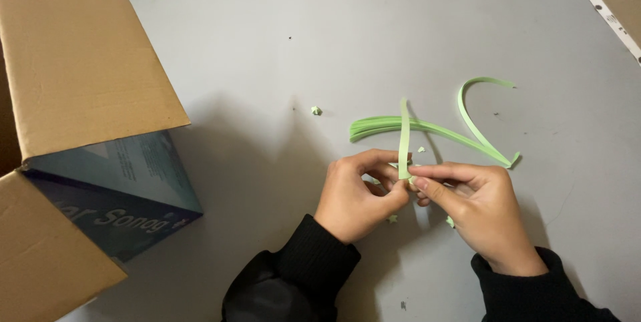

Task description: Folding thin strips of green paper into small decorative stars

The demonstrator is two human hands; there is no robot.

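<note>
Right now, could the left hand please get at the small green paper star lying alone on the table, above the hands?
Probably yes. The small green star lies on bare grey table, nothing between it and the left hand. That hand, with the right hand, pinches a green paper strip, so it would likely let go first.

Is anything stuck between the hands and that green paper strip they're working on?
No. Both hands already pinch the green paper strip directly: the left hand and right hand meet at its lower end. The pile of green strips lies behind, out of the way.

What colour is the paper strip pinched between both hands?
Light green, the paper strip standing up between the left hand and right hand; head view.
</note>
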